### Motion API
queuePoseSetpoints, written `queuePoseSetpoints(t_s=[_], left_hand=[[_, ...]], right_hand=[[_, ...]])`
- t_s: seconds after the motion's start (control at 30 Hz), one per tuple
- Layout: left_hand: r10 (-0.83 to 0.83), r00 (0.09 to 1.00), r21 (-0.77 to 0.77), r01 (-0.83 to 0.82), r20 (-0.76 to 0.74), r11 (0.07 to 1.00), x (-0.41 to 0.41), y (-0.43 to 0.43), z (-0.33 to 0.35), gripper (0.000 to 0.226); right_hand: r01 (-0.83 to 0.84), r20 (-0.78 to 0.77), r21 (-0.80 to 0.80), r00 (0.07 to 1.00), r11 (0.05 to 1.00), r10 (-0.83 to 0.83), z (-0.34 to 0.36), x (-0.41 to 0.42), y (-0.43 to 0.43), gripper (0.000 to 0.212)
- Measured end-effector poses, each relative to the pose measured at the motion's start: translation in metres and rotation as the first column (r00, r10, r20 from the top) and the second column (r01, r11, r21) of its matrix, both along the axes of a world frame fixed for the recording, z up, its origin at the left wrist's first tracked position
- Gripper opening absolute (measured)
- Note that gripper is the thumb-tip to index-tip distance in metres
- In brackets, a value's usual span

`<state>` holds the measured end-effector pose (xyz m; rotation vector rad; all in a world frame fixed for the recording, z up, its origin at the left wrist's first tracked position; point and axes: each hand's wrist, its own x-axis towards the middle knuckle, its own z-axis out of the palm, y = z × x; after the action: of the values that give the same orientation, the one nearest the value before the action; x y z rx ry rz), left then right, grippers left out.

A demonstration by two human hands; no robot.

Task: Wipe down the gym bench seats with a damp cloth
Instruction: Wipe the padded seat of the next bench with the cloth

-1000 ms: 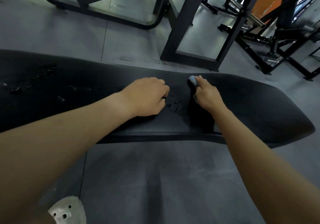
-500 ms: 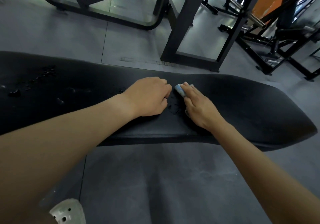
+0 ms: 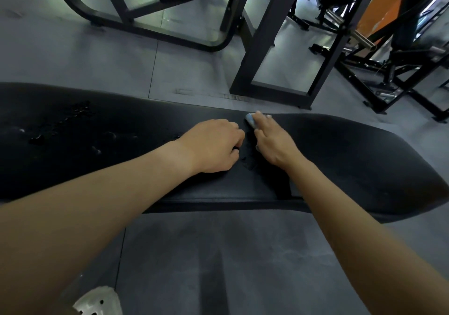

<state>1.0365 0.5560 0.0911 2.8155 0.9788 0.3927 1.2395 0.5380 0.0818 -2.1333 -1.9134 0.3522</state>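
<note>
A long black padded bench seat runs across the middle of the view. My right hand lies on it with straight fingers, pressing a small light-blue cloth flat near the far edge; only the cloth's tip shows past my fingertips. My left hand rests on the seat just left of it, fingers curled into a loose fist, holding nothing. Water droplets bead on the seat's left part.
Black steel machine frames stand on the grey rubber floor just beyond the bench, more equipment at the far right. A white perforated shoe shows at the bottom left.
My right hand with the cloth swept left toward my left hand, then pushed forward to the seat's far edge. My left hand stayed in place.
</note>
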Motion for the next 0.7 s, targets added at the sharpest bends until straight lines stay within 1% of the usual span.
queuePoseSetpoints(t_s=[0.1,0.2,0.27,0.37,0.43,0.5,0.6,0.7], left_hand=[[0.002,1.0,0.001,-0.002,0.006,1.0,0.0,0.001,0.0,0.022],[0.007,1.0,-0.013,-0.007,-0.009,1.0,-0.001,0.001,0.0,0.023],[0.002,1.0,-0.016,-0.003,-0.027,1.0,-0.002,-0.001,0.001,0.025],[-0.011,0.998,-0.001,0.011,-0.058,1.0,-0.004,-0.004,0.002,0.03],[-0.022,0.997,0.027,0.024,-0.079,0.999,-0.006,-0.005,0.0,0.033],[-0.028,0.994,0.049,0.034,-0.105,0.998,-0.007,-0.005,-0.001,0.036],[-0.031,0.989,0.084,0.043,-0.142,0.996,-0.007,-0.006,-0.002,0.039],[-0.029,0.989,0.096,0.043,-0.142,0.994,-0.008,-0.009,-0.004,0.04]], right_hand=[[-0.13,0.001,0.025,0.991,0.991,0.13,-0.005,-0.005,-0.015,0.052],[-0.168,0.047,-0.001,0.985,0.986,0.168,-0.003,0.006,-0.013,0.052],[-0.087,0.081,-0.024,0.993,0.996,0.089,0.001,0.017,-0.001,0.05],[0.094,0.043,-0.011,0.995,0.996,-0.093,0.007,0.023,0.018,0.041],[0.116,0.039,0.012,0.992,0.993,-0.116,0.005,0.014,0.023,0.04],[0.077,0.062,0.023,0.995,0.997,-0.078,0.003,-0.002,0.018,0.043],[-0.049,0.055,-0.005,0.997,0.999,0.05,-0.003,-0.018,-0.006,0.053],[-0.156,0.045,0.008,0.987,0.988,0.155,-0.005,-0.026,-0.041,0.055]])
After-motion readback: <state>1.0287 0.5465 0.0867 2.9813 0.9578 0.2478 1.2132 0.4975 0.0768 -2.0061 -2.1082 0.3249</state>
